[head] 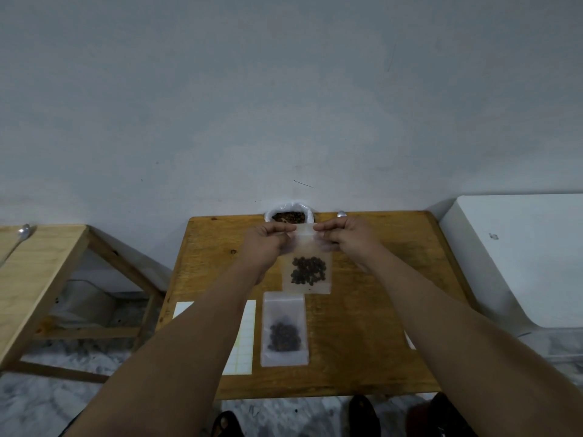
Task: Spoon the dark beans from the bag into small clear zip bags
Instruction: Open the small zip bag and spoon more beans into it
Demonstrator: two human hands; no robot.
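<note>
Dark beans point(308, 270) sit in a loose cluster in the lower half of a small clear zip bag point(307, 247), which is held up by its top edge over the middle of the brown wooden tabletop point(362, 342). The left hand point(268, 239) pinches the bag's upper left corner between thumb and curled fingers, and the right hand point(348, 238) pinches the upper right corner the same way. The zip strip is stretched between the two. Whether the bag's bottom edge touches the wood cannot be told.

Just nearer the person, a second clear zip bag point(284, 307) lies flat on the tabletop, with its own dark clump of beans in its lower half. Its top edge is close to the held bag's bottom edge.

At the far edge, against the grey wall point(284, 89), a white plastic bag point(289, 216) stands open, with brown beans showing inside. The rounded bowl of a metal spoon point(341, 213) peeks out behind the right hand.

A sheet of pale labels point(244, 342) lies on the left part of the tabletop, partly under the left forearm. To the left stands a light wooden table point(38, 263) with a second spoon point(23, 231) on it. A white box point(520, 247) stands on the right. Dark shoes point(362, 411) show on the marbled floor point(47, 405) below.
</note>
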